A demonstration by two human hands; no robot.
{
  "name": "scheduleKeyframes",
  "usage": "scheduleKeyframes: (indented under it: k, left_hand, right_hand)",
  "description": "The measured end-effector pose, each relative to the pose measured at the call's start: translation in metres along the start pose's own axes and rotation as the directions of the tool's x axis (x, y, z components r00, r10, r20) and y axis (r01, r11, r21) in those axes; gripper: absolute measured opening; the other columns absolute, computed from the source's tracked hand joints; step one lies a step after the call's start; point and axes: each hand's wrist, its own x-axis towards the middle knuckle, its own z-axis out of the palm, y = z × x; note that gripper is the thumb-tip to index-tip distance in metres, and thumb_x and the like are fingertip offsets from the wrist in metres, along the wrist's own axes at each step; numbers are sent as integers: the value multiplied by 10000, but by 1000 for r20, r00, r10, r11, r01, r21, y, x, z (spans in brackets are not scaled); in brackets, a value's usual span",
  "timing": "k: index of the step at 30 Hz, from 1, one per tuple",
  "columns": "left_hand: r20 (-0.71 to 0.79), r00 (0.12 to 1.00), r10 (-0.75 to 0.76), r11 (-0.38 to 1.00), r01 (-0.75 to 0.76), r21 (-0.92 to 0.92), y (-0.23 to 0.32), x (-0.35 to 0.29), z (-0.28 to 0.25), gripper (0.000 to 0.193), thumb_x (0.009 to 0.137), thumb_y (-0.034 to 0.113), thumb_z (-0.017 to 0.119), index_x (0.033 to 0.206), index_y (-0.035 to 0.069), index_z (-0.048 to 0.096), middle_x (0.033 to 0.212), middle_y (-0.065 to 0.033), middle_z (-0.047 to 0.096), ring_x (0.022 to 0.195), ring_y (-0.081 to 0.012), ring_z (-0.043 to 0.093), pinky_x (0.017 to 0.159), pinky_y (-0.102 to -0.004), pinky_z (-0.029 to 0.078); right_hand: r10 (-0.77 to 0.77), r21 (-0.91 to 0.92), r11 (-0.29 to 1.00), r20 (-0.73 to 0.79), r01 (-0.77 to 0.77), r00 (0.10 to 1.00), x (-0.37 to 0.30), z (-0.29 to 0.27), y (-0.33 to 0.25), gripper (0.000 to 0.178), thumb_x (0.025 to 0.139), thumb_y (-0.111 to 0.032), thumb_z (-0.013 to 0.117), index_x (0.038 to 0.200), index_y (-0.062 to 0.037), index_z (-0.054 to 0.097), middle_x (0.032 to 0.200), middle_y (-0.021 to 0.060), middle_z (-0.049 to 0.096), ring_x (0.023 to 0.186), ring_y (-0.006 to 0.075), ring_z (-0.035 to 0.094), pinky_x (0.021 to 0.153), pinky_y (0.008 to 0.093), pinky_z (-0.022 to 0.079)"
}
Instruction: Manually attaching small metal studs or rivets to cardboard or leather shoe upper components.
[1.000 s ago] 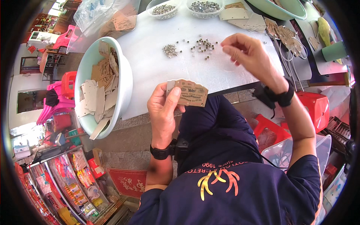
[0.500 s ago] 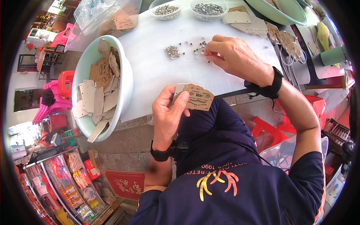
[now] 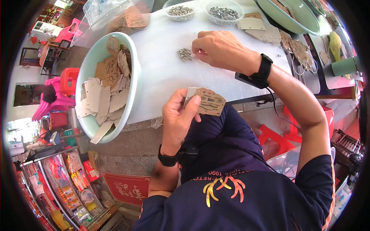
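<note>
My left hand [image 3: 178,119] holds a brown printed cardboard piece [image 3: 211,102] with a scalloped top edge, thumb across its left end. A paler piece or its back shows beside the thumb. The cardboard is over my lap, just off the table's near edge. Above the white table [image 3: 162,81], my right hand [image 3: 227,50] is closed in a pinch at the right side of a small heap of silvery metal fittings [image 3: 184,54]. What its fingertips hold, if anything, is hidden. The hand also covers the table area where loose fittings lay.
At left stands a pale green basin [image 3: 135,82] of cardboard pieces. Two clear tubs [image 3: 227,22] of metal bits sit at the far side. Right of them lie stacked cards [image 3: 266,34] and another green basin [image 3: 306,29]. A cable [image 3: 274,104] hangs from my right wrist.
My right hand has moved left across the table, from the scattered loose fittings to the small heap. My left hand still holds the cardboard in nearly the same place.
</note>
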Motion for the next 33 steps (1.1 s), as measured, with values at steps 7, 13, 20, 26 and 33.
scheduleKeyframes:
  k: [7,13,20,26,33]
  left_hand:
    - [12,1000,28,999,-29,34,-3,1,-3,214,943,124,604,1117,0,605,914,-66,683,662,-67,594,519,-193,473]
    - [13,1000,21,1000,-21,0,0,1,-3,208,936,82,611,1109,-35,606,929,-60,670,662,-54,562,535,-212,475]
    - [26,999,37,999,-38,37,-2,2,-3,225,943,123,601,1118,-19,603,926,-82,684,691,-88,609,526,-217,487]
    - [33,998,49,997,-51,53,-2,1,-4,231,946,125,597,1124,-22,600,939,-86,686,698,-90,611,529,-216,488]
    - [50,998,46,996,-49,74,-4,1,-6,233,948,127,593,1127,-21,599,967,-91,685,708,-87,610,533,-211,486]
  right_hand:
    - [6,-28,1000,118,-2,993,7,6,4,109,815,-137,593,794,-31,599,810,118,632,737,313,615,664,409,473]
    - [-29,26,999,217,24,976,12,-5,6,98,810,-126,600,838,-34,623,839,108,647,755,305,624,673,405,477]
    - [-70,35,997,75,68,995,12,11,-1,96,829,-135,624,843,-40,626,860,107,647,753,301,630,672,400,480]
    - [-83,12,997,155,82,984,4,3,-5,77,825,-114,632,830,-39,616,846,104,637,748,311,626,657,392,479]
    - [-65,120,991,77,56,995,-2,-17,5,110,846,-132,575,819,-32,613,801,132,628,741,338,614,667,428,477]
